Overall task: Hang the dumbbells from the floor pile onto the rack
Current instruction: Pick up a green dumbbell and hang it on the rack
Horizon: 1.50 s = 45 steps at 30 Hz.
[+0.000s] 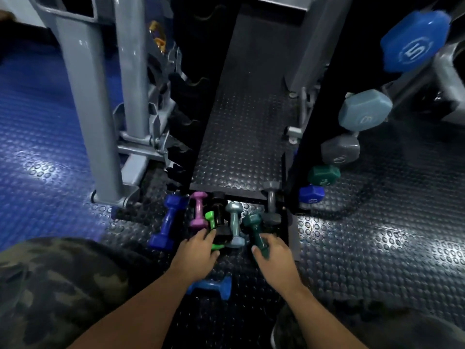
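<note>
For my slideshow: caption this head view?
Right hand grips dark green dumbbell; left hand reaches bright green dumbbell.

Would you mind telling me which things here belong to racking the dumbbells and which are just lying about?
Job:
- floor pile
- dark green dumbbell, gripped by right hand
- bright green dumbbell, under left hand
- rack

Lying about:
- grey machine frame
- studded floor mat

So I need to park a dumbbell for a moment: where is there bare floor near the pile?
Bare floor lies right of the right hand, below the rack's hung weights, and on the blue mat left of the grey post. It is crowded at the rack's foot, where the pile lies packed side by side, and a blue dumbbell lies between the forearms.
</note>
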Each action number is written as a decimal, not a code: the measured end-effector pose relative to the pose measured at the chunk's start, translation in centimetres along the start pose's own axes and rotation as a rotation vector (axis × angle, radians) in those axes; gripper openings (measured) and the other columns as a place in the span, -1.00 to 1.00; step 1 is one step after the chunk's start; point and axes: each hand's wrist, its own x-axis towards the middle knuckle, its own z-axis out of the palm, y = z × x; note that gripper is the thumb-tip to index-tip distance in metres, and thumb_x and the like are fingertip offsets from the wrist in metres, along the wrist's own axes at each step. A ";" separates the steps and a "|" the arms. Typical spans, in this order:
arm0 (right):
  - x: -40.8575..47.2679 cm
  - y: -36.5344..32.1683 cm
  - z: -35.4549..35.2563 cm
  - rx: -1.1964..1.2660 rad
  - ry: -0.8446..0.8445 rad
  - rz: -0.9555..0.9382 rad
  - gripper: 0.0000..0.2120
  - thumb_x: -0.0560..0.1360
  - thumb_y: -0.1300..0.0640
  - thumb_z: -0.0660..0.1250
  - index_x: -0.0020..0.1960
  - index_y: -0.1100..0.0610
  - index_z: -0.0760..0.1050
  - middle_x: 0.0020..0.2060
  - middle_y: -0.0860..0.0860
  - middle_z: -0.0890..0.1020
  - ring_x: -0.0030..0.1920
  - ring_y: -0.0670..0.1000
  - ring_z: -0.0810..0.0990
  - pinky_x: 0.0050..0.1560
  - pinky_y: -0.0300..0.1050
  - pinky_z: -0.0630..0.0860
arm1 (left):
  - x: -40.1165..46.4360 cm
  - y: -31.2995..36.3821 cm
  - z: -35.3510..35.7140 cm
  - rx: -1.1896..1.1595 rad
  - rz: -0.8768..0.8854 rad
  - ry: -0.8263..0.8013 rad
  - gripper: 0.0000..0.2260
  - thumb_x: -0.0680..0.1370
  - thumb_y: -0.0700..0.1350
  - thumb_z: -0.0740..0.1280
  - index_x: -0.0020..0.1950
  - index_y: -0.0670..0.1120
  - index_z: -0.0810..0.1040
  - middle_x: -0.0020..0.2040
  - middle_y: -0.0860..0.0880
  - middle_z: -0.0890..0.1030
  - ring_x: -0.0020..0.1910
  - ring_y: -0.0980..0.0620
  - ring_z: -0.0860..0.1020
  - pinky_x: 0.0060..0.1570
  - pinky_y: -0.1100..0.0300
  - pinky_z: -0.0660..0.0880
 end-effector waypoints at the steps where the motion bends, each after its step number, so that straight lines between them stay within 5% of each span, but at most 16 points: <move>1: 0.5 0.4 0.7 0.006 -0.007 0.009 -0.56 0.63 -0.14 0.35 0.45 0.01 0.49 0.30 -0.03 0.59 0.30 0.01 0.58 0.28 -0.11 0.53 | 0.5 -0.2 0.8 0.004 -0.005 -0.010 -0.39 0.70 0.18 0.16 0.70 0.02 0.09 0.65 -0.06 0.24 0.46 -0.11 0.47 0.39 -0.08 0.44; 10: 4.0 3.4 6.1 0.045 -0.079 0.120 -0.53 0.63 -0.14 0.35 0.47 0.03 0.47 0.27 0.02 0.58 0.23 0.05 0.58 0.21 -0.03 0.56 | 5.1 -1.5 6.9 -0.084 -0.042 -0.051 -0.39 0.69 0.15 0.21 0.69 0.02 0.12 0.65 -0.10 0.25 0.53 -0.13 0.39 0.47 -0.14 0.39; 21: 7.6 5.1 11.2 0.141 -0.084 0.184 -0.57 0.62 -0.09 0.37 0.44 0.04 0.50 0.22 -0.02 0.60 0.19 -0.03 0.57 0.18 -0.13 0.52 | 10.1 -2.5 10.3 -0.245 -0.165 -0.019 -0.34 0.67 0.15 0.27 0.67 -0.03 0.11 0.55 -0.08 0.37 0.36 -0.12 0.54 0.27 -0.11 0.54; 25: 9.0 4.7 12.1 0.151 -0.078 0.165 -0.63 0.62 -0.03 0.39 0.39 0.01 0.53 0.13 -0.05 0.62 -0.06 -0.21 0.56 -0.10 -0.46 0.40 | 11.9 -1.9 10.2 -0.282 -0.155 -0.007 -0.35 0.66 0.17 0.30 0.65 -0.06 0.18 0.55 -0.10 0.37 0.38 -0.18 0.53 0.30 -0.14 0.52; 27: 9.3 4.5 12.3 0.148 -0.080 0.166 -0.62 0.62 -0.01 0.40 0.41 0.04 0.52 0.14 -0.02 0.62 -0.08 -0.19 0.54 -0.13 -0.47 0.38 | 12.5 -1.7 10.2 -0.328 -0.145 -0.015 -0.36 0.65 0.14 0.34 0.65 -0.04 0.21 0.52 -0.11 0.41 0.35 -0.19 0.55 0.26 -0.11 0.54; 35: 11.9 3.1 13.9 0.159 -0.143 0.122 -0.51 0.60 0.06 0.44 0.49 0.10 0.45 0.31 0.06 0.57 0.29 0.01 0.55 0.25 -0.19 0.47 | 13.4 -2.7 10.6 -0.510 -0.146 -0.047 -0.38 0.60 0.10 0.44 0.61 0.02 0.31 0.42 -0.13 0.51 0.37 -0.14 0.52 0.34 0.00 0.47; 40: 13.2 2.5 14.8 0.167 -0.151 0.121 -0.56 0.64 0.07 0.40 0.49 0.13 0.46 0.32 0.10 0.59 0.34 0.05 0.54 0.34 -0.16 0.43 | 14.5 -3.6 10.0 -0.632 -0.198 -0.135 -0.40 0.51 0.05 0.49 0.52 0.11 0.37 0.36 -0.05 0.55 0.23 0.01 0.55 0.17 0.17 0.47; 45: 13.5 2.5 15.3 0.130 -0.185 0.080 -0.59 0.67 0.07 0.33 0.50 0.10 0.46 0.32 0.08 0.57 0.35 0.05 0.52 0.37 -0.11 0.45 | 17.1 -4.5 7.6 -0.604 -0.202 -0.076 -0.35 0.43 0.02 0.36 0.54 0.07 0.40 0.43 -0.08 0.51 0.28 -0.11 0.57 0.33 -0.02 0.52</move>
